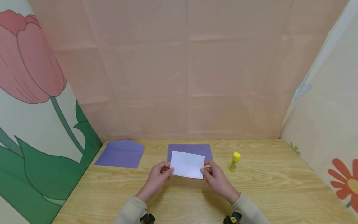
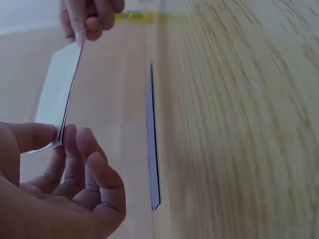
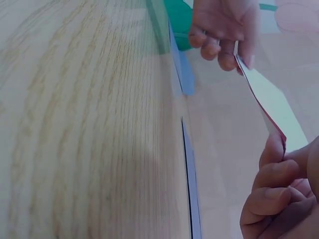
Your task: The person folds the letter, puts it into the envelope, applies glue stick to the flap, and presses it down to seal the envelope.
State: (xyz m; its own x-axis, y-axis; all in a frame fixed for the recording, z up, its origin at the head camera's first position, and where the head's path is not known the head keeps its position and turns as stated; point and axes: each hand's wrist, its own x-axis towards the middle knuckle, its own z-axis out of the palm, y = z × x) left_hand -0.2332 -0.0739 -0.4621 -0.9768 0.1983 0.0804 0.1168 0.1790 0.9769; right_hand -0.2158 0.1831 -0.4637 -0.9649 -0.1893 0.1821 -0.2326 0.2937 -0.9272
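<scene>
A folded white card (image 1: pixel 187 165) is held up in front of me over the table, its blank face toward me. My left hand (image 1: pixel 158 179) pinches its left edge between thumb and fingers, and my right hand (image 1: pixel 218 181) pinches the right edge. In the left wrist view the card (image 2: pixel 57 89) shows layered edges at the corner under the left thumb. Along one edge of the card (image 3: pixel 271 99) the right wrist view shows a thin red line. Just behind it lies a flat purple rectangle (image 1: pixel 190 147), its lower part hidden by the card.
On the table's far left lies a purple envelope (image 1: pixel 120 157) with its flap raised toward the back. A yellow glue stick (image 1: pixel 235 162) stands right of my right hand. The wooden table (image 1: pixel 279 186) ends at a pink sheet-covered wall (image 1: pixel 179 77) behind.
</scene>
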